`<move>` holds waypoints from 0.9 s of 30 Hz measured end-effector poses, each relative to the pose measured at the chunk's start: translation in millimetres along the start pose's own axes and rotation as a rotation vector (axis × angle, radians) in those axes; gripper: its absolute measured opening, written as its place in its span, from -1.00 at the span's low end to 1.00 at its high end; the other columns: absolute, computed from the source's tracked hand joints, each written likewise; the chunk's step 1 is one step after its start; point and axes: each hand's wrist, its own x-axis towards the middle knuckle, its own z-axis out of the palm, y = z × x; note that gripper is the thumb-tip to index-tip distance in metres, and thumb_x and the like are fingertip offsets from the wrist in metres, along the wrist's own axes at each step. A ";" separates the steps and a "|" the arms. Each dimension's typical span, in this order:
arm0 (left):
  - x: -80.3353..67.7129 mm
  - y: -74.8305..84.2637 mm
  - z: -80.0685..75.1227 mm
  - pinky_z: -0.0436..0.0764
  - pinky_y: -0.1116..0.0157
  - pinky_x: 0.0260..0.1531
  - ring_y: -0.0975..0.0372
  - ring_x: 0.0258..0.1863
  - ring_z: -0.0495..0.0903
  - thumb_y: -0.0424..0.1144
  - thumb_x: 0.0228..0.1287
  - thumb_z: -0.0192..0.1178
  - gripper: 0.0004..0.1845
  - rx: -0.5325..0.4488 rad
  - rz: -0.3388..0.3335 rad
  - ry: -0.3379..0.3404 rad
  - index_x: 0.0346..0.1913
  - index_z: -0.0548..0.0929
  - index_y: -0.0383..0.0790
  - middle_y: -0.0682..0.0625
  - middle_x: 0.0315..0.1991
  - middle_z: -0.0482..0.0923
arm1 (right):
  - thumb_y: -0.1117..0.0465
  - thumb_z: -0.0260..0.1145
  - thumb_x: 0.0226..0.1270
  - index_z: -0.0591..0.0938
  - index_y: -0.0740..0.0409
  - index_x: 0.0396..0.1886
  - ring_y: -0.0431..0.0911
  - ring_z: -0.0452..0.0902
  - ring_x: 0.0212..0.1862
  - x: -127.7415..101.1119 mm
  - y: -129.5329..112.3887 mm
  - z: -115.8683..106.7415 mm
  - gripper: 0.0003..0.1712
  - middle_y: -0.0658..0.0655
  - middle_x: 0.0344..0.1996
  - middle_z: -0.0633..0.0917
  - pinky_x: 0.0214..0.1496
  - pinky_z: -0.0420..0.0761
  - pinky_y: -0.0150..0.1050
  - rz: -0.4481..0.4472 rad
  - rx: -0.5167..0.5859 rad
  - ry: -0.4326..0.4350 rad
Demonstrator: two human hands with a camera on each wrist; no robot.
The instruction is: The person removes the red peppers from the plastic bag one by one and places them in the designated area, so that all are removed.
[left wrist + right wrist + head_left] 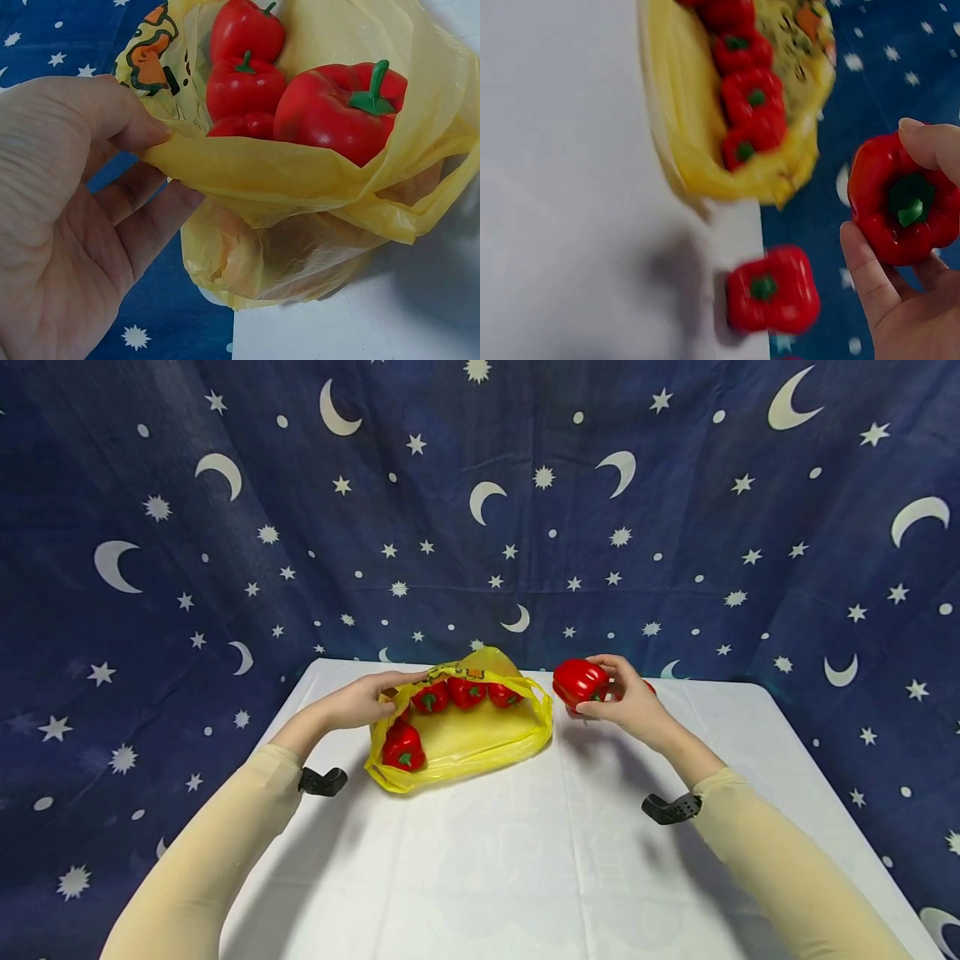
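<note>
A yellow plastic bag lies on the table with its mouth facing me, several red bell peppers inside. My left hand pinches the bag's rim at its left side between thumb and fingers, as the left wrist view shows close up. To the right of the bag, my right hand grips a red bell pepper above the table, its green stem facing the right wrist camera. Another bell pepper sits on the table near the held one, mostly hidden in the head view.
Behind my right hand, part of a further red pepper shows. A white cloth covers the table. At its far edge hangs a dark blue curtain with moons and stars. Each wrist wears a black camera mount.
</note>
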 end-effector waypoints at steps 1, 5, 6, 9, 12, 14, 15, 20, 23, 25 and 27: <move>-0.1 -0.2 -0.2 0.54 0.07 0.14 0.02 0.16 0.44 -0.45 0.40 0.02 -0.25 0.000 0.005 0.001 0.56 0.32 0.24 0.06 0.47 0.32 | 0.10 0.61 0.14 0.27 -0.07 0.49 0.20 0.40 0.22 -1.1 1.2 -6.9 -0.01 0.23 0.36 0.39 0.00 0.66 -0.06 0.010 -0.003 0.016; -0.5 0.0 -0.8 0.54 0.07 0.12 0.01 0.15 0.44 -0.46 0.40 0.01 -0.25 -0.005 0.021 0.002 0.57 0.32 0.20 0.03 0.47 0.32 | 0.11 0.56 0.22 0.20 -0.06 0.54 0.19 0.34 0.27 -4.5 7.7 -33.7 0.00 0.24 0.37 0.34 -0.01 0.66 -0.09 0.041 -0.004 0.066; -0.7 -0.2 -1.0 0.54 0.07 0.12 0.01 0.14 0.44 -0.46 0.40 0.01 -0.25 -0.005 0.022 0.001 0.57 0.31 0.19 0.03 0.47 0.32 | 0.11 0.55 0.23 0.18 -0.06 0.55 0.17 0.33 0.28 -5.0 9.9 -39.9 0.00 0.24 0.38 0.32 0.01 0.65 -0.12 0.045 -0.008 0.078; -1.1 0.0 -1.2 0.54 0.08 0.11 0.02 0.14 0.44 -0.45 0.40 0.01 -0.26 -0.005 0.012 0.002 0.57 0.32 0.21 0.05 0.47 0.33 | 0.10 0.53 0.27 0.16 -0.04 0.57 0.13 0.30 0.26 -7.0 17.0 -55.9 0.00 0.22 0.39 0.30 0.03 0.59 -0.18 0.061 -0.022 0.115; -1.4 -0.5 -1.2 0.53 0.10 0.05 0.02 0.12 0.44 -0.44 0.40 0.02 -0.26 -0.002 0.005 0.003 0.56 0.33 0.23 0.05 0.45 0.34 | 0.05 0.53 0.27 0.14 -0.04 0.59 0.11 0.28 0.24 -9.8 24.2 -69.0 0.02 0.23 0.40 0.29 -0.02 0.56 -0.23 0.089 -0.053 0.151; -1.3 -0.7 -1.2 0.52 0.11 0.02 0.02 0.11 0.43 -0.44 0.39 0.02 -0.26 -0.001 0.001 0.004 0.56 0.33 0.23 0.05 0.44 0.35 | 0.03 0.52 0.28 0.12 -0.03 0.60 0.11 0.27 0.23 -11.9 29.3 -76.4 0.04 0.24 0.41 0.28 -0.03 0.56 -0.27 0.100 -0.066 0.171; -1.3 -0.7 -1.3 0.51 0.11 0.02 0.01 0.12 0.43 -0.44 0.39 0.02 -0.26 -0.001 0.002 0.004 0.56 0.33 0.23 0.05 0.43 0.35 | 0.02 0.52 0.28 0.11 -0.02 0.61 0.11 0.27 0.24 -12.7 32.1 -79.8 0.05 0.26 0.42 0.27 -0.04 0.56 -0.31 0.103 -0.073 0.180; -1.5 -1.1 -1.5 0.52 0.10 0.05 0.01 0.13 0.43 -0.44 0.38 0.01 -0.25 -0.003 -0.001 0.005 0.56 0.32 0.24 0.05 0.43 0.35 | 0.04 0.51 0.29 0.09 0.04 0.62 0.14 0.22 0.27 -15.0 47.6 -95.0 0.06 0.29 0.44 0.23 -0.10 0.54 -0.46 0.117 -0.072 0.229; -1.7 -1.3 -1.4 0.53 0.12 0.05 0.02 0.12 0.43 -0.43 0.38 0.01 -0.25 0.001 -0.001 0.004 0.56 0.32 0.25 0.06 0.43 0.36 | 0.03 0.50 0.31 0.07 0.08 0.62 0.19 0.21 0.29 -16.0 56.6 -101.2 0.06 0.32 0.44 0.21 -0.13 0.54 -0.51 0.135 -0.068 0.264; -1.6 -1.4 -1.3 0.53 0.13 0.03 0.02 0.12 0.43 -0.44 0.38 0.01 -0.24 0.002 0.005 0.002 0.57 0.31 0.23 0.05 0.44 0.35 | 0.02 0.49 0.31 0.05 0.11 0.62 0.22 0.18 0.32 -16.3 62.5 -104.4 0.08 0.34 0.45 0.19 -0.14 0.54 -0.53 0.150 -0.064 0.288; -1.5 -1.1 -1.2 0.53 0.13 0.00 0.03 0.11 0.43 -0.44 0.38 0.01 -0.24 0.002 0.003 0.002 0.57 0.31 0.23 0.06 0.45 0.34 | 0.01 0.49 0.31 0.03 0.13 0.63 0.26 0.15 0.35 -16.1 68.4 -107.0 0.10 0.36 0.46 0.17 -0.13 0.57 -0.53 0.170 -0.061 0.310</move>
